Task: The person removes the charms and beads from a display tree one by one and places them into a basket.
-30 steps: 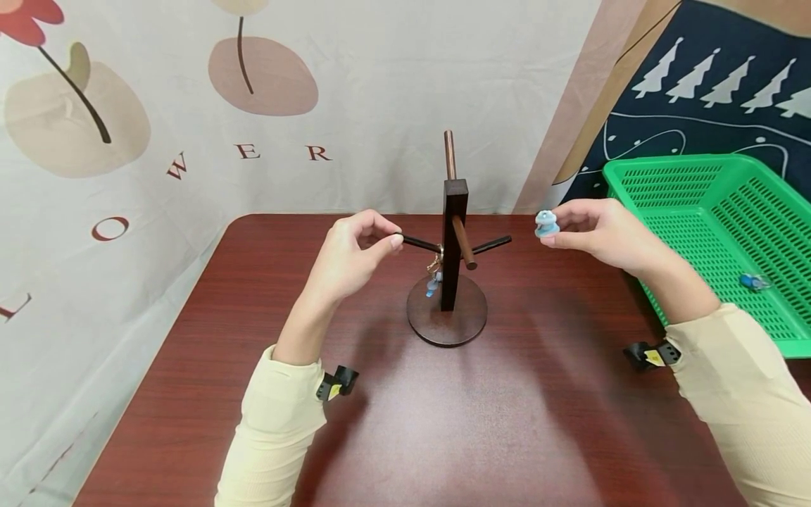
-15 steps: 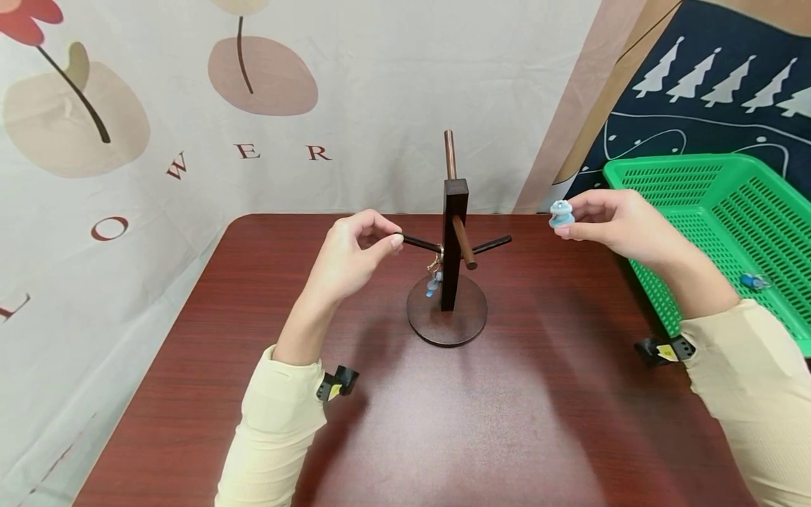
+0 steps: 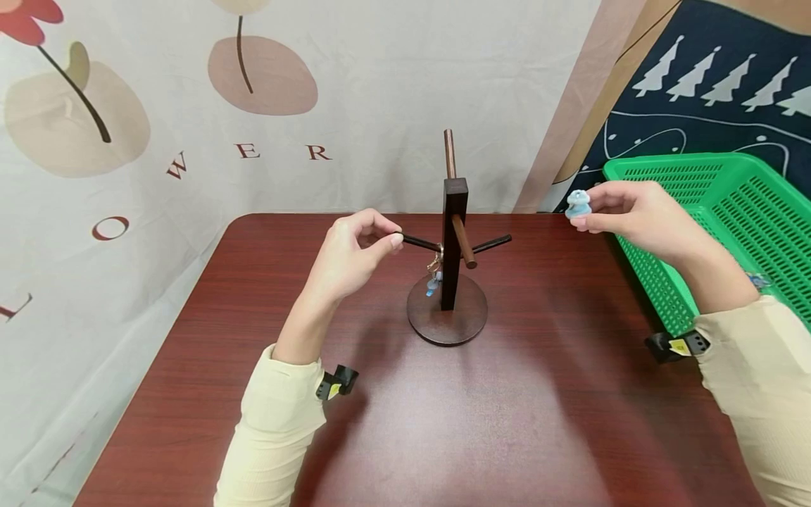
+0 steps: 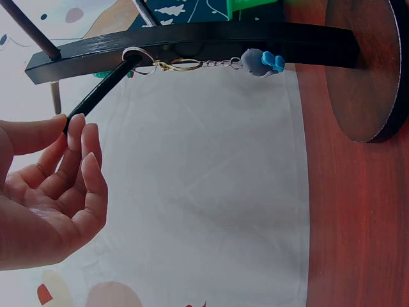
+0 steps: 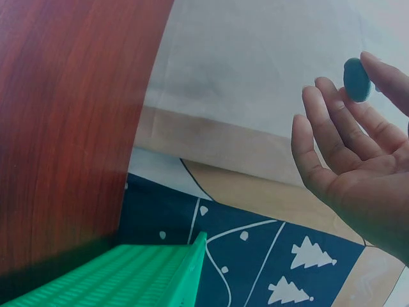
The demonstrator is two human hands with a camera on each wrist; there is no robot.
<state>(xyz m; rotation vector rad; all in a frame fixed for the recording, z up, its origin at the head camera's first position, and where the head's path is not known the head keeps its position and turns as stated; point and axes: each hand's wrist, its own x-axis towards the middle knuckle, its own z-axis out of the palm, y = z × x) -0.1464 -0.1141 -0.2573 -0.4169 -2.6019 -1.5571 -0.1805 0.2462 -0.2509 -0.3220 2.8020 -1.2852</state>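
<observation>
Your left hand (image 3: pixel 351 257) pinches the tip of the left peg (image 3: pixel 421 243) on the dark stand (image 3: pixel 449 271), which stands upright nearer the worktop's (image 3: pixel 500 422) far edge than its near edge; one keychain (image 3: pixel 434 284) hangs from that peg, its ring around the peg close to the post, so that placement reads as complete; no item shows on the front peg (image 3: pixel 464 243), the right peg (image 3: pixel 492 244) or the top peg (image 3: pixel 450 153); your right hand (image 3: pixel 659 215) pinches a pale blue figure (image 3: pixel 578 204) above the worktop's far edge, toward its right end, well apart from the stand; a small item (image 3: pixel 758 280), partly hidden by your wrist, lies in the green basket (image 3: pixel 697 158) at the right; these two appear outstanding.
</observation>
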